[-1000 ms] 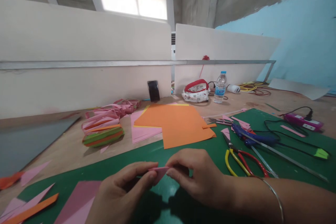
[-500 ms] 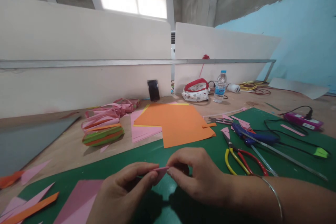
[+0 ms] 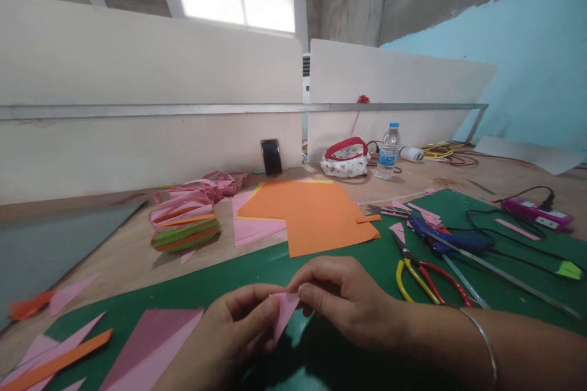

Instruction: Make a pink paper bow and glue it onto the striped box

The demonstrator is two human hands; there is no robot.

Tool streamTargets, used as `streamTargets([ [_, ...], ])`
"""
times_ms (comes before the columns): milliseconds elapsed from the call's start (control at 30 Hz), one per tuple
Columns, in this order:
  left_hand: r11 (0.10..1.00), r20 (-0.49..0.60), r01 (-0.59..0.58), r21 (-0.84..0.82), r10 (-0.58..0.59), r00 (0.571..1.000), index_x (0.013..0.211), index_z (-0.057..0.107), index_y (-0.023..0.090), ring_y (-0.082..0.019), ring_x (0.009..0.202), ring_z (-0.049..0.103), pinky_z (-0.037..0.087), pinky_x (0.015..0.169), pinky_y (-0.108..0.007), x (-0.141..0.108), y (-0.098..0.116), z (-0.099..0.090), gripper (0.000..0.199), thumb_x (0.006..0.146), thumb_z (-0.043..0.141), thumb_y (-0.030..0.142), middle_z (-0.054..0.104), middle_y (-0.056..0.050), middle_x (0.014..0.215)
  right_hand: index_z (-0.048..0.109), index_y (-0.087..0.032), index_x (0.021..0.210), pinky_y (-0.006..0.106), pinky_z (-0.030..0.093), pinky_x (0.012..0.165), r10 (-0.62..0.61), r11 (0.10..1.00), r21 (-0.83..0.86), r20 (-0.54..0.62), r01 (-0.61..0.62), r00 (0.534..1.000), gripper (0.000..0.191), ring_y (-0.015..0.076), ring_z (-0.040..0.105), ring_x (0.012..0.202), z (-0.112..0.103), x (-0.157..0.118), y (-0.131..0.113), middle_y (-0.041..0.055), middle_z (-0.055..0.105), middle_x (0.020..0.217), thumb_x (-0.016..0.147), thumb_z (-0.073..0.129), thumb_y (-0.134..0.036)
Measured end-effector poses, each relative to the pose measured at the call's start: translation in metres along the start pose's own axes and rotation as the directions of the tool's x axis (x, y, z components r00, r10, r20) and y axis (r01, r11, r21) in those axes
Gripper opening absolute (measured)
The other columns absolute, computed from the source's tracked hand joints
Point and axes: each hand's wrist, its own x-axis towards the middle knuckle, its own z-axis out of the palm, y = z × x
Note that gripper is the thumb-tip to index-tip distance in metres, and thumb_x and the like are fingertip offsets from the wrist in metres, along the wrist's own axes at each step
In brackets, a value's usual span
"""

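A small pointed piece of pink paper [image 3: 285, 311] is pinched between my two hands above the green cutting mat [image 3: 238, 278]. My left hand [image 3: 250, 321] grips its left edge between thumb and fingers. At its upper right corner, the thumb and forefinger of my right hand [image 3: 337, 299] close on it. Part of the paper is hidden behind my left fingers. Beside my left wrist lies a larger pink sheet [image 3: 147, 348]. Pliers with one yellow and one red handle [image 3: 422, 272] rest right of my right hand.
Orange sheets [image 3: 321, 214] lie ahead, near a green and orange pouch [image 3: 186, 235]. A blue glue gun [image 3: 449, 238] with its cord, scissors [image 3: 385, 212] and a purple power strip [image 3: 536, 212] are on the right. Behind stand a water bottle [image 3: 388, 153] and a phone [image 3: 271, 157].
The pink paper has turned so more of its face shows, its point now downward. My right thumb has shifted onto its upper corner. The view has swung slightly left.
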Motion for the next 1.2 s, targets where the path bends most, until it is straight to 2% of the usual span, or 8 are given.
streamTargets([
  [133,0.997,0.099,0.053,-0.052,-0.047,0.994,0.065,0.067,0.014,-0.007,0.051,0.043,0.035,0.050,-0.019,0.000,0.001,0.003,0.023,0.070,0.074,0.036,0.054,0.000,0.058,0.067,-0.012,0.084,0.020,0.045,0.057,0.172,0.951,0.249,0.054,-0.180,0.984,0.017,0.0082,0.055,0.059,0.001,0.004,0.001,-0.0003,0.060,0.066,0.082,0.062,-0.028],
  [300,0.994,0.135,0.104,-0.018,-0.101,0.986,0.085,0.070,0.014,-0.009,0.059,0.050,0.039,0.056,-0.020,0.000,0.006,0.002,0.025,0.073,0.072,0.036,0.062,-0.003,0.069,0.067,-0.011,0.078,0.020,0.045,0.054,0.223,0.906,0.355,0.064,-0.231,0.973,0.022,0.0073,0.055,0.055,0.000,0.007,0.000,-0.0011,0.061,0.062,0.074,0.071,-0.033],
  [567,0.992,0.081,0.103,-0.077,-0.097,0.992,0.102,0.064,0.018,-0.008,0.056,0.053,0.042,0.056,-0.020,-0.002,0.002,0.001,0.033,0.075,0.070,0.037,0.065,-0.002,0.071,0.065,-0.012,0.076,0.018,0.044,0.053,0.293,0.893,0.362,-0.015,-0.268,0.956,0.007,0.0062,0.054,0.053,0.001,0.009,-0.001,-0.0028,0.061,0.061,0.072,0.069,-0.017],
  [733,0.994,0.105,-0.062,0.085,0.053,0.993,0.121,0.055,0.024,-0.016,0.064,0.061,0.050,0.060,-0.028,-0.006,0.008,0.005,0.065,0.065,0.073,0.052,0.067,-0.003,0.079,0.064,-0.013,0.076,0.018,0.042,0.054,0.306,0.914,0.323,-0.151,-0.246,0.940,0.003,0.0063,0.053,0.055,0.001,0.011,-0.003,-0.0033,0.061,0.063,0.073,0.064,-0.013],
  [867,1.000,0.042,0.009,-0.007,-0.009,0.999,0.111,0.061,0.021,-0.017,0.069,0.064,0.052,0.065,-0.030,-0.009,0.013,0.007,0.045,0.075,0.066,0.047,0.070,-0.007,0.086,0.065,-0.014,0.079,0.021,0.042,0.055,0.294,0.933,0.269,-0.180,-0.240,0.939,0.006,0.0077,0.052,0.056,-0.001,0.012,-0.002,-0.0024,0.060,0.065,0.074,0.064,-0.017],
  [1033,0.991,-0.003,0.027,-0.133,-0.028,1.000,0.102,0.066,0.018,-0.017,0.070,0.063,0.052,0.069,-0.029,-0.006,0.016,0.007,0.040,0.072,0.070,0.045,0.069,-0.006,0.081,0.068,-0.015,0.081,0.026,0.046,0.070,0.008,0.976,-0.215,-0.113,-0.033,0.994,0.013,0.0134,0.059,0.075,-0.005,0.010,0.007,0.0037,0.064,0.080,0.081,0.056,-0.014],
  [1100,0.992,0.013,0.008,-0.122,-0.007,1.000,0.098,0.068,0.016,-0.015,0.065,0.061,0.050,0.064,-0.027,-0.004,0.013,0.007,0.040,0.070,0.072,0.045,0.068,-0.006,0.076,0.069,-0.016,0.085,0.029,0.045,0.076,-0.209,0.876,-0.453,-0.047,0.166,0.977,0.011,0.0165,0.058,0.085,-0.004,0.008,0.011,0.0074,0.062,0.091,0.082,0.058,-0.019],
  [1200,0.993,0.086,0.023,-0.113,-0.013,0.996,0.095,0.068,0.016,-0.018,0.063,0.060,0.048,0.059,-0.028,-0.002,0.010,0.008,0.042,0.069,0.072,0.048,0.064,-0.004,0.065,0.067,-0.017,0.089,0.032,0.043,0.074,-0.481,0.596,-0.702,0.076,0.390,0.873,0.015,0.0199,0.055,0.089,-0.001,0.005,0.015,0.0098,0.060,0.100,0.082,0.062,-0.029],
])
